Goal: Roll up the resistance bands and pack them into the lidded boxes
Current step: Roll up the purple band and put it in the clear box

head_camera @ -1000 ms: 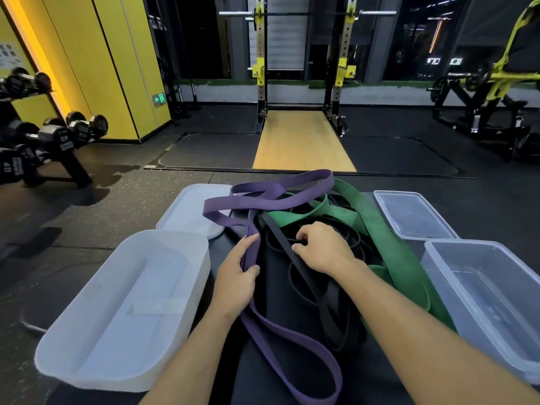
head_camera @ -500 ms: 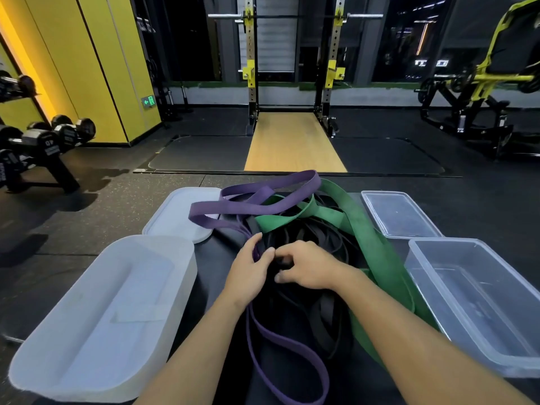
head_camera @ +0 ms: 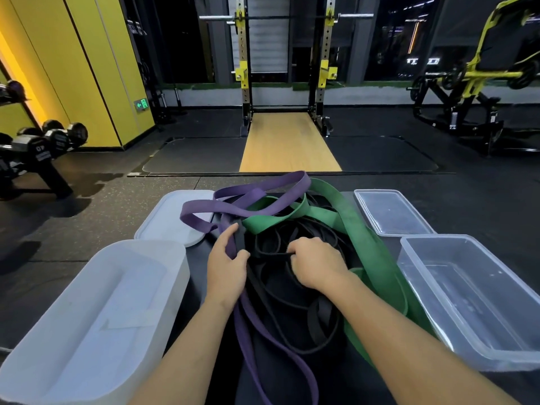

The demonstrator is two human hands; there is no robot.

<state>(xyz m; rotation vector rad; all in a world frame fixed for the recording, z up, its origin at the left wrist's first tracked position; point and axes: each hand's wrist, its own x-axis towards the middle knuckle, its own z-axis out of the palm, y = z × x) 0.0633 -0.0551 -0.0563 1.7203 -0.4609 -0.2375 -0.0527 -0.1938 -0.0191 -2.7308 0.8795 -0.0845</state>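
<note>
Tabletop (head_camera: 198, 276): tangled bands heaped at centre, between the boxes | left hand (head_camera: 226, 267) grips purple band (head_camera: 248, 197) | right hand (head_camera: 317, 266) fist curled round a black band (head_camera: 270, 254) | green band (head_camera: 359, 238) runs just beside clear box (head_camera: 473, 302), near right, uncovered | clear lid (head_camera: 391, 211) far right | white box (head_camera: 87, 317) near left, uncovered; white lid (head_camera: 172, 220) beyond it.

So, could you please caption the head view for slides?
Left hand and right hand grip tangled bands between white box and clear box.

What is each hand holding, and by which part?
Left hand grips the flat purple rubber band partway along its length. Right hand pinches a thin black rubber band at a strand in the tangle's middle.
</note>
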